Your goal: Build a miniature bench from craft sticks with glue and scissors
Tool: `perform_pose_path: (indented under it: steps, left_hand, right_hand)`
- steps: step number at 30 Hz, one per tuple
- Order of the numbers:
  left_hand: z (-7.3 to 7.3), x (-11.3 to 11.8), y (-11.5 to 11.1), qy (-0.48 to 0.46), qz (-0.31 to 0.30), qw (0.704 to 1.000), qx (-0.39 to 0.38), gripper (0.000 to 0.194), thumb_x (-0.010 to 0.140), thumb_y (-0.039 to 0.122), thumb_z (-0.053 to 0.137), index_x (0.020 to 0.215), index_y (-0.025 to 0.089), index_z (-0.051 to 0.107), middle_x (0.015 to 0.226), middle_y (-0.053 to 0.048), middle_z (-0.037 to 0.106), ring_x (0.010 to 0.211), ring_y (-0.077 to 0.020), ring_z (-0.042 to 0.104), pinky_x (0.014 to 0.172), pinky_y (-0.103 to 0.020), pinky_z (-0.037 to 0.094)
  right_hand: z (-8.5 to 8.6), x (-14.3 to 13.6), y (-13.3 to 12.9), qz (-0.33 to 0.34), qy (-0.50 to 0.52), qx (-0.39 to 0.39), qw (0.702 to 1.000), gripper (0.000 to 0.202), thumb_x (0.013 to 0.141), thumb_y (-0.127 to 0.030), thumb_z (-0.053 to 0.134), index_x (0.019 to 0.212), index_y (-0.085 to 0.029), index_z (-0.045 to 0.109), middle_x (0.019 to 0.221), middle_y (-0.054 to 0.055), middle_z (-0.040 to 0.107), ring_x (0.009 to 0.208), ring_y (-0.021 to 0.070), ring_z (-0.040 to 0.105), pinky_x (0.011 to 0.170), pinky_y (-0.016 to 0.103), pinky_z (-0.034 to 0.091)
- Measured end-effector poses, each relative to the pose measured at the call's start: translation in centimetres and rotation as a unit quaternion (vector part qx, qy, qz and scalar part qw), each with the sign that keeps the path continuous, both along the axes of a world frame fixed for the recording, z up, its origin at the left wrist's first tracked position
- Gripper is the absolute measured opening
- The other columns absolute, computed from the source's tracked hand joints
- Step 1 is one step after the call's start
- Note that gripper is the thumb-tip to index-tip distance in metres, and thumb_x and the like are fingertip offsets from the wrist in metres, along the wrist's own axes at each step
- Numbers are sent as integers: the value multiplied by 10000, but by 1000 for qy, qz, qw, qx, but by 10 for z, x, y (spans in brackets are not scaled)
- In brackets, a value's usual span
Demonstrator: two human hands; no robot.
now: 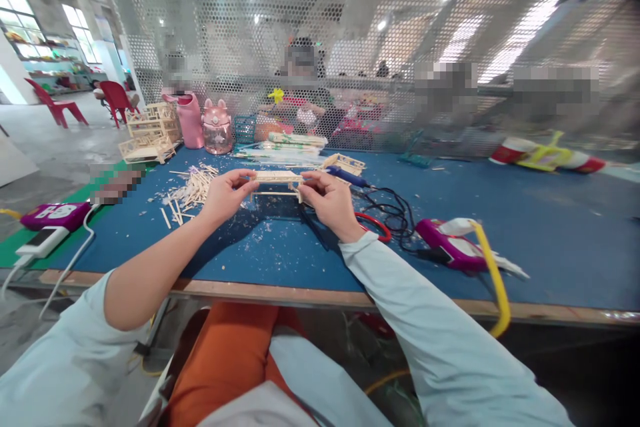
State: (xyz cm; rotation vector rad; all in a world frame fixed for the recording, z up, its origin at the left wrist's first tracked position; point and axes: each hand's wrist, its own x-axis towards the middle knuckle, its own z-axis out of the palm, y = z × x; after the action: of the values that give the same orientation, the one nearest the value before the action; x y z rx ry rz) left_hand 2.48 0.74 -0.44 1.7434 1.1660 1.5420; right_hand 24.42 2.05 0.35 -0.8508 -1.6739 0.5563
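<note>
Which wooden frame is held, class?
The frame between left hand and right hand; the far-left frames and another frame beyond the blue tool rest on the table.

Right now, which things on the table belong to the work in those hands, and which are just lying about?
Likely the work:
small wooden frame, held by left hand and right hand
loose wooden sticks
blue-handled tool

Probably just lying about:
pink bottle
clear bottle with eared lid
purple block at far left

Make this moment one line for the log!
left hand: holds wooden frame; right hand: holds opposite end; stick pile: on blue table
</note>
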Motion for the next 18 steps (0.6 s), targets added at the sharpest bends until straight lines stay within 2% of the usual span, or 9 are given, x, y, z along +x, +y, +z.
perform_pose_path:
  steps: [7,10,12,14,16,18]
  left_hand:
    - [1,1,-1,-6,8,1000,-21,250,723,280,648,927,138,665,605,12,608,474,-70,450,473,-205,349]
    - [3,2,-3,14,22,1000,-3,236,730,280,641,915,135,668,631,3,625,510,-82,488,511,-215,385]
    - [4,3,-4,32,39,998,24,239,738,278,632,924,133,671,669,-12,647,547,-95,520,558,-231,416]
    - [5,2,-5,55,62,996,45,302,750,276,620,1012,132,661,708,-23,668,574,-104,533,597,-246,432]
    - [6,1,-5,84,78,993,40,444,761,279,609,1181,139,590,728,-24,684,577,-111,529,611,-259,434]
    - [6,-1,-4,121,80,989,8,589,754,275,616,1311,141,478,730,-24,695,576,-121,532,612,-269,429]
  right_hand:
    - [-3,1,3,17,12,-34,999,254,673,-271,647,894,-146,627,693,17,661,615,133,596,610,284,483]
    - [-3,1,3,15,8,-26,1000,252,671,-277,651,888,-150,627,707,23,667,634,141,607,627,294,488]
    - [-4,0,3,9,1,-16,1000,293,686,-276,639,950,-152,615,713,19,670,626,137,603,633,296,485]
    - [-5,0,4,5,-6,-8,1000,383,697,-261,630,1061,-157,575,726,12,679,622,133,600,649,301,482]
    - [-6,0,6,6,-20,-11,1000,451,698,-244,623,1133,-166,535,741,9,689,627,133,604,666,307,481]
    - [-8,0,8,0,-52,-26,998,405,689,-230,619,1085,-170,560,751,15,691,650,140,616,683,311,481]
